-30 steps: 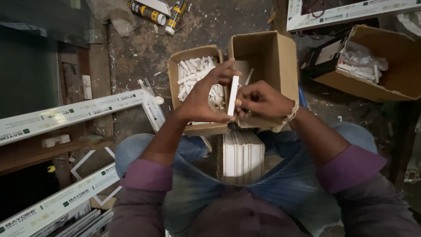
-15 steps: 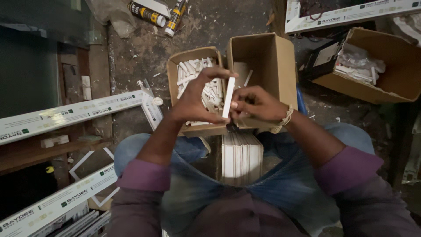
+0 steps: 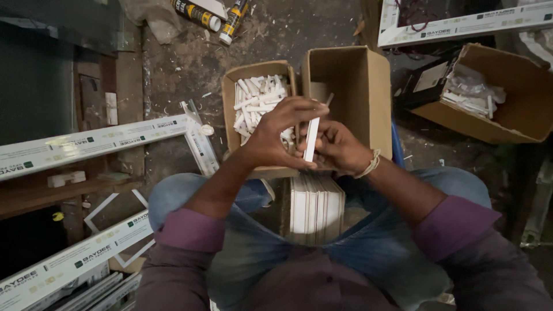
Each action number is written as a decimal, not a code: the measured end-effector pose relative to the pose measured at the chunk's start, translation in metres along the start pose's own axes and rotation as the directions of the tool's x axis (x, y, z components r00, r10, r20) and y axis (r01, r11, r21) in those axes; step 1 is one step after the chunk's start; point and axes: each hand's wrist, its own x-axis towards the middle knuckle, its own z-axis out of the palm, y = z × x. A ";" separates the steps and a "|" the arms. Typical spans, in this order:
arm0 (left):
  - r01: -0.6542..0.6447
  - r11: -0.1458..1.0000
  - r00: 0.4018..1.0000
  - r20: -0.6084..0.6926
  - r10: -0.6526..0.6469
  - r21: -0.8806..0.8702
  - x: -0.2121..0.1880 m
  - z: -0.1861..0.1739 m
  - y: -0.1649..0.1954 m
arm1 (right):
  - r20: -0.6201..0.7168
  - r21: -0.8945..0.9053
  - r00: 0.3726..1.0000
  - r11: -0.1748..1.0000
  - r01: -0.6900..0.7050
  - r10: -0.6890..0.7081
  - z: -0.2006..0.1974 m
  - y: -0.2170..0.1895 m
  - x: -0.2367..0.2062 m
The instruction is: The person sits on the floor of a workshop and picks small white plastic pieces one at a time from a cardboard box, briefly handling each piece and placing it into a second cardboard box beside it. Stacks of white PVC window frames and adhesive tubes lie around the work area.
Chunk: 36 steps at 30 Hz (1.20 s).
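Close to the camera, a stack of flat white strips [image 3: 315,207] stands on edge between the person's knees, in blue jeans. Just above the stack, both hands meet around one thin white strip [image 3: 311,140]. The strip stands almost upright, right between the two hands. The left hand [image 3: 276,135] curls over it, with the fingers bent around the top end and the thumb near the bottom end, so it pinches the strip. The right hand [image 3: 337,147] is closed in a loose fist and presses against the strip from the other side; I cannot tell how its fingertips grip it. Behind the left hand sits a small cardboard box [image 3: 230,115] full of short white sticks [image 3: 256,101]. Beside it, behind the right hand, stands a taller cardboard box [image 3: 360,86], open at the top. Long white frame bars [image 3: 92,141] lie on the floor at the left. Farther off, two tubes [image 3: 213,17] lie on the dirty floor by the top edge, and a big open box [image 3: 518,109] holding a clear bag [image 3: 469,89] sits at the right.
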 end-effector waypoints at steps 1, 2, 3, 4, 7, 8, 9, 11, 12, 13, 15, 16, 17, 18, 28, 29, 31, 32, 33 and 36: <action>-0.005 1.000 1.000 -0.004 0.005 0.025 -0.001 0.001 -0.001 | -0.001 -0.003 1.000 1.000 0.003 -0.003 -0.002 0.003 -0.001; -0.010 0.999 1.000 -0.006 0.010 0.050 -0.002 0.002 -0.002 | -0.001 -0.006 1.000 1.000 0.008 -0.008 -0.004 0.005 -0.001; -0.014 0.997 1.000 -0.009 0.015 0.073 -0.003 0.004 -0.002 | -0.002 -0.008 1.000 1.000 0.011 -0.011 -0.006 0.008 -0.002; -0.028 0.996 1.000 -0.001 0.028 0.082 -0.004 0.006 -0.002 | -0.025 -0.036 1.000 0.999 -0.001 0.000 -0.009 0.010 -0.003; -0.099 0.990 0.994 0.059 0.093 0.098 -0.003 0.019 0.000 | -0.082 -0.102 0.997 0.994 -0.025 0.017 -0.017 0.019 -0.003; -0.138 0.986 0.987 0.098 0.129 0.097 0.000 0.029 0.001 | -0.089 -0.114 0.996 0.993 -0.027 0.017 -0.018 0.022 0.000; -0.178 0.980 0.977 0.137 0.164 0.094 0.002 0.034 0.002 | -0.097 -0.126 0.995 0.992 -0.028 0.016 -0.020 0.024 0.003; -0.114 0.989 0.991 0.084 0.106 0.098 0.005 0.034 -0.002 | -0.119 -0.141 0.993 0.989 -0.039 0.022 -0.019 0.029 0.006; -0.083 0.992 0.995 0.056 0.077 0.099 0.005 0.031 -0.004 | -0.130 -0.150 0.991 0.988 -0.044 0.024 -0.018 0.027 0.007; 0.069 0.996 0.996 0.058 -0.073 0.064 0.005 0.026 -0.007 | -0.088 -0.117 0.996 0.993 -0.006 -0.004 -0.016 0.023 0.009; 0.373 0.928 0.925 0.076 -0.372 -0.003 0.002 0.012 -0.009 | 0.001 -0.041 0.998 0.998 0.056 -0.056 -0.010 0.010 0.010; 0.338 0.941 0.940 0.054 -0.337 -0.020 0.002 0.008 -0.009 | -0.030 -0.007 0.999 1.000 0.030 -0.030 -0.005 0.004 0.010; 0.301 0.953 0.953 0.033 -0.300 -0.035 0.001 0.005 -0.008 | -0.062 0.030 0.998 1.000 0.007 -0.006 0.000 -0.002 0.010; 0.262 0.964 0.965 0.014 -0.261 -0.049 0.001 0.002 -0.007 | -0.094 0.067 0.995 0.998 -0.012 0.018 0.006 -0.006 0.012; 0.484 0.875 0.852 -0.211 -0.480 -0.036 0.002 0.005 -0.018 | -0.396 -0.481 0.882 0.876 0.040 -0.257 0.008 -0.030 0.016; 0.508 0.860 0.838 -0.204 -0.507 -0.052 0.001 0.006 -0.019 | -0.390 -0.480 0.875 0.874 0.071 -0.286 0.006 -0.029 0.016; 0.519 0.852 0.832 -0.188 -0.522 -0.070 0.000 0.007 -0.019 | -0.383 -0.484 0.867 0.869 0.106 -0.319 0.003 -0.027 0.016; 0.507 0.859 0.840 -0.180 -0.511 -0.074 0.000 0.006 -0.019 | -0.381 -0.489 0.867 0.866 0.107 -0.322 0.002 -0.026 0.016; 0.495 0.866 0.848 -0.173 -0.500 -0.078 0.000 0.007 -0.018 | -0.378 -0.494 0.867 0.863 0.108 -0.325 0.001 -0.025 0.015; 0.459 0.885 0.874 -0.138 -0.465 -0.077 0.000 0.006 -0.018 | -0.387 -0.604 0.841 0.793 0.078 -0.378 -0.003 -0.024 0.014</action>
